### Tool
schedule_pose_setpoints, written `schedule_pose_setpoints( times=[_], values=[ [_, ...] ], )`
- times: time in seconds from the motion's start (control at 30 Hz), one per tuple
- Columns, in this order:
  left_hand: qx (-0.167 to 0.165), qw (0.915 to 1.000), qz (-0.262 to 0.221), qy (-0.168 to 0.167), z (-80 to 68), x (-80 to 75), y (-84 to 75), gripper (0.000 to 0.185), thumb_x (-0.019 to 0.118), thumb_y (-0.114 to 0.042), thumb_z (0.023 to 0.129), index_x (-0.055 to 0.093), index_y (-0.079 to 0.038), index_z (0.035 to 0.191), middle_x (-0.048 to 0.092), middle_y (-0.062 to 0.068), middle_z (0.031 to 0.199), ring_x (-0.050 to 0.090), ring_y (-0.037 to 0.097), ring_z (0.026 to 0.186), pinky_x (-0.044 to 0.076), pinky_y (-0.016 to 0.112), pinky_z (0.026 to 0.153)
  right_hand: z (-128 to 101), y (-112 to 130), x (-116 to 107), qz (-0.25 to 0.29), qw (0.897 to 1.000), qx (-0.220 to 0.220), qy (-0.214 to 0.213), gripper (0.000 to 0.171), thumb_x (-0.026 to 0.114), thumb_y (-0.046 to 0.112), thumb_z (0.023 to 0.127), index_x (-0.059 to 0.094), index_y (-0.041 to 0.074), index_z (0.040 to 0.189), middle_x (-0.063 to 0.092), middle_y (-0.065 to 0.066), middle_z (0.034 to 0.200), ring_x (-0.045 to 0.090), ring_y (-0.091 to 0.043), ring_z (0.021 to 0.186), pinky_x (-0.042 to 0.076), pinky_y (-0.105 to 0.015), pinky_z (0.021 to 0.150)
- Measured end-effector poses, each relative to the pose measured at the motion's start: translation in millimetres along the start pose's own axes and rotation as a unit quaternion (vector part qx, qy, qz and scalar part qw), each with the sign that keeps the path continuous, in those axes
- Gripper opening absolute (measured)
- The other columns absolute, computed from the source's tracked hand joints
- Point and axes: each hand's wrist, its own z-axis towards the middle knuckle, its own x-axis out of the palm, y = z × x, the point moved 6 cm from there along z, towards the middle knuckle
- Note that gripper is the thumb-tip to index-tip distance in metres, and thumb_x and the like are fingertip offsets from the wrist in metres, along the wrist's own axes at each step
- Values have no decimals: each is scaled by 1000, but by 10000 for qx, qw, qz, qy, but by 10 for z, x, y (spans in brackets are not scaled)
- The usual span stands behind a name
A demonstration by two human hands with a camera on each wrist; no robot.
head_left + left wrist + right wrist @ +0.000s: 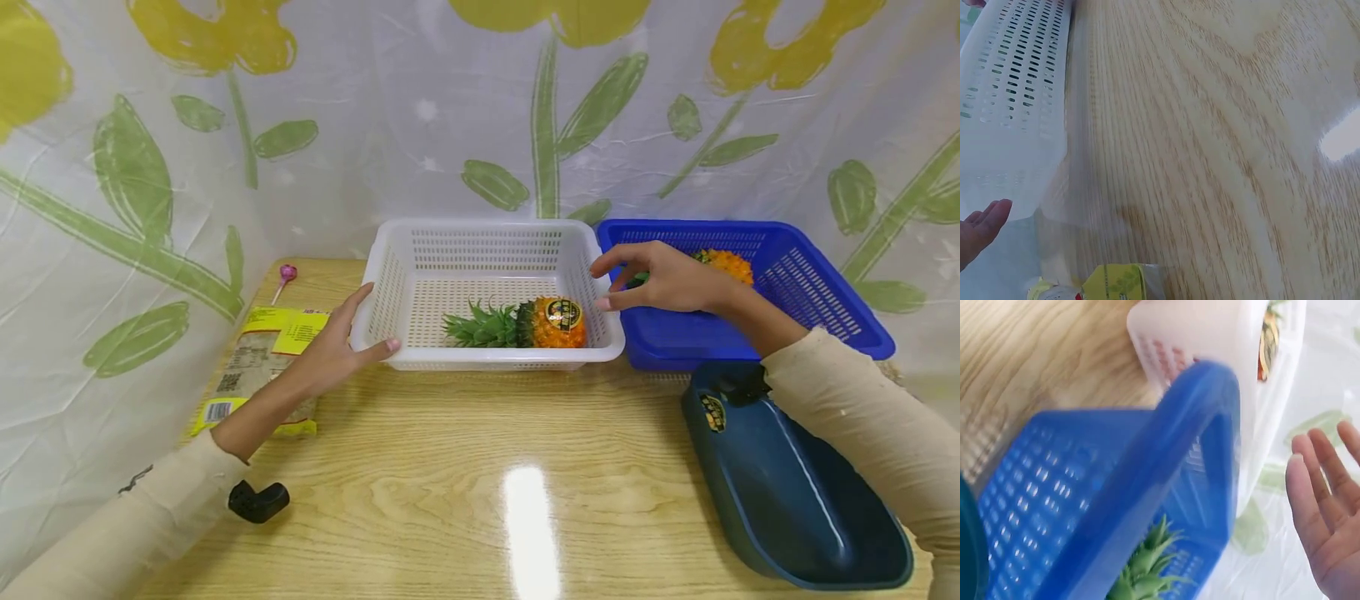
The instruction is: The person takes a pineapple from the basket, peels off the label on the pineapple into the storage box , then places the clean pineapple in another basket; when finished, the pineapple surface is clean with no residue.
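Observation:
A white perforated basket [510, 356] stands at the middle back, holding a small pineapple [566, 333] that lies on its side, leaves leftward. My left hand [333, 354] is at its left front corner, thumb by the rim and fingers extended along the outside. In the left wrist view, only a few of its fingers [991, 219] show. Over the basket's right rim hovers my right hand [660, 279], fingers apart and holding nothing. The right wrist view shows that palm with spread fingers [1329, 465]. Below it is a blue basket [667, 337] containing another pineapple [731, 265], partly covered by the hand.
A dark teal tub [780, 483] with a sticker stands at the front right, under my right forearm. On the left lie a yellow-labelled packet [251, 358] and a pink lollipop [287, 272]. A flower-patterned curtain [360, 133] hangs behind the wooden table [420, 458].

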Motion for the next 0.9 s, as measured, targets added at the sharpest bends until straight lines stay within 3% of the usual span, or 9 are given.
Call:
schedule_pose_setpoints(
  times=[0.27, 0.53, 0.9],
  values=[
    [-153, 9987, -430, 219, -4, 19, 1, 107, 69, -47, 93, -9, -26, 162, 19, 22, 165, 38, 45, 142, 29, 67, 113, 155, 89, 118, -375, 9993, -76, -10, 49, 77, 28, 90, 61, 11, 134, 62, -9, 133, 68, -25, 105, 56, -45, 87],
    [-138, 9980, -576, 231, 4, 37, 18, 107, 70, -45, 92, -10, -27, 162, 18, 22, 165, 38, 45, 142, 31, 66, 112, 270, 207, 201, -269, 9992, -94, 291, 53, 75, 31, 91, 59, 11, 137, 60, -10, 136, 66, -26, 109, 55, -47, 89],
    [-278, 9978, -581, 165, 7, 35, 53, 107, 69, -53, 91, -7, -28, 162, 17, 20, 165, 36, 44, 143, 34, 64, 111, 497, 278, 387, -763, 9920, 566, 826, 61, 70, 46, 92, 55, 11, 141, 55, -14, 143, 61, -33, 121, 49, -52, 99]
  ],
)
